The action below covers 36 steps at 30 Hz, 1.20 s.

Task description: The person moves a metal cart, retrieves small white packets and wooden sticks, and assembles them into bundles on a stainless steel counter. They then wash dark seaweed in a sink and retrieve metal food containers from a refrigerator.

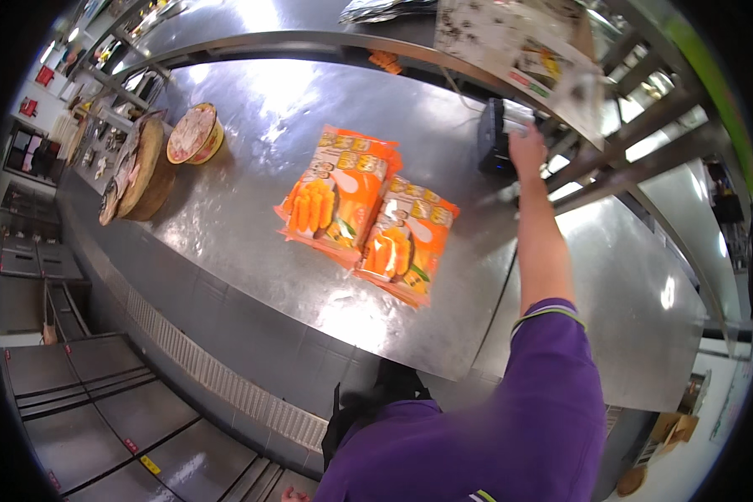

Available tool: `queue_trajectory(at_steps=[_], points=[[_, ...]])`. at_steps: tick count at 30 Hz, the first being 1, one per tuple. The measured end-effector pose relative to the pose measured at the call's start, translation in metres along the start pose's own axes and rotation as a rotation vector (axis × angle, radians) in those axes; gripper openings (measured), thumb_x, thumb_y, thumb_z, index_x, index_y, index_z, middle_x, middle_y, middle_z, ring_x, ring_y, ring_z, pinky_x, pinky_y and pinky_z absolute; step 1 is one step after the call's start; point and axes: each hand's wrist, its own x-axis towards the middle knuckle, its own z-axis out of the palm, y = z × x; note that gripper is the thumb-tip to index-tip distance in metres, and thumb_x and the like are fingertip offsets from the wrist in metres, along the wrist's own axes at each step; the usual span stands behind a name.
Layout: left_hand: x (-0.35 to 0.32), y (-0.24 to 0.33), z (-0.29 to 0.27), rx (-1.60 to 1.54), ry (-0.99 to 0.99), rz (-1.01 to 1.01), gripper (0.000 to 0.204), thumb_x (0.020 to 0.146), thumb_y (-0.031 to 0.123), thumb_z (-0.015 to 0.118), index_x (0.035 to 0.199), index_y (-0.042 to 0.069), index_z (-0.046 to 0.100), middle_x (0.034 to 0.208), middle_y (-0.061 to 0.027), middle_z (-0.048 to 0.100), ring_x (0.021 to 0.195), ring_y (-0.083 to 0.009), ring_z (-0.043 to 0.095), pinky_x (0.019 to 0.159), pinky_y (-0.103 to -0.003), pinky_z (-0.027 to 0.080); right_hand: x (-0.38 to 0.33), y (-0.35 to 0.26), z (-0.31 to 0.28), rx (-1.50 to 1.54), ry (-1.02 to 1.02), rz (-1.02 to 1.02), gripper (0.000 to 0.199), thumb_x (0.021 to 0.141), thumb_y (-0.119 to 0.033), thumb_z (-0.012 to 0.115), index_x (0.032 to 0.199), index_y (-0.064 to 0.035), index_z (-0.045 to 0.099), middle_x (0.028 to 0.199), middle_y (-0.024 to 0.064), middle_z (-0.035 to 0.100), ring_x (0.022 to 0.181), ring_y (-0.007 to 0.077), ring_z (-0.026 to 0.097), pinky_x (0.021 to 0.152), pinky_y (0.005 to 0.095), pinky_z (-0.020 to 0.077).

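Observation:
My right arm, in a purple short sleeve, stretches to the far right of the steel table. My right hand (527,152) is at a small black boxy device (495,142), which looks like a label printer, with a blue light on its front. The fingers are bent together at a pale, shiny piece on its top; whether they grip it is hard to see. Only some fingertips of my left hand (293,495) show at the lower edge. Left of the printer, two stacks of orange food packets lie side by side, a left stack (330,197) and a right stack (406,238).
A round wooden chopping block (146,171) and a yellow-rimmed tub (195,136) of pale pink meat stand on the table's left. A steel shelf (309,40) runs behind, with a marked sheet (519,50) hanging at right. Steel cabinets (100,402) stand lower left.

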Motion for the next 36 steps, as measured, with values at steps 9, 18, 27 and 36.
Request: queue_trajectory(at_steps=[9, 18, 27, 36], points=[[0.027, 0.049, -0.025, -0.289, 0.02, -0.151, 0.035, 0.09, 0.021, 0.052, 0.122, 0.009, 0.057, 0.082, -0.0147, 0.068, 0.072, -0.0261, 0.065, 0.063, -0.044, 0.053, 0.061, -0.004, 0.025, -0.349, -0.245, 0.12, 0.071, 0.074, -0.043, 0.069, 0.141, -0.0292, 0.051, 0.132, 0.0135, 0.061, 0.121, 0.0367, 0.057, 0.105, 0.0433, 0.0439], [0.031, 0.147, -0.084, -0.674, 0.086, -0.215, 0.047, 0.092, -0.001, 0.037, 0.138, 0.006, 0.041, 0.081, -0.0121, 0.064, 0.065, -0.0214, 0.061, 0.056, -0.033, 0.05, 0.09, 0.044, 0.044, -0.061, -0.142, -0.093, 0.051, 0.084, -0.037, 0.061, 0.131, -0.0177, 0.059, 0.137, 0.0131, 0.057, 0.126, 0.0361, 0.052, 0.107, 0.0463, 0.0395], [-0.015, 0.162, -0.059, -0.545, 0.061, -0.238, 0.043, 0.089, -0.001, 0.046, 0.132, 0.0, 0.048, 0.083, -0.0104, 0.062, 0.065, -0.018, 0.062, 0.057, -0.03, 0.052, 0.157, 0.016, 0.065, -0.35, 0.117, -0.353, 0.055, 0.089, -0.042, 0.061, 0.133, -0.0085, 0.057, 0.137, 0.0156, 0.057, 0.127, 0.0353, 0.051, 0.107, 0.0418, 0.0385], [-0.019, 0.169, -0.051, -0.51, 0.068, -0.228, 0.045, 0.091, -0.001, 0.044, 0.135, 0.002, 0.047, 0.087, -0.0101, 0.062, 0.068, -0.0173, 0.063, 0.062, -0.03, 0.053, 0.086, -0.06, 0.042, 0.42, -0.006, -0.315, 0.061, 0.093, -0.042, 0.062, 0.139, -0.0047, 0.048, 0.142, 0.0189, 0.05, 0.131, 0.0353, 0.047, 0.11, 0.0406, 0.0341]])
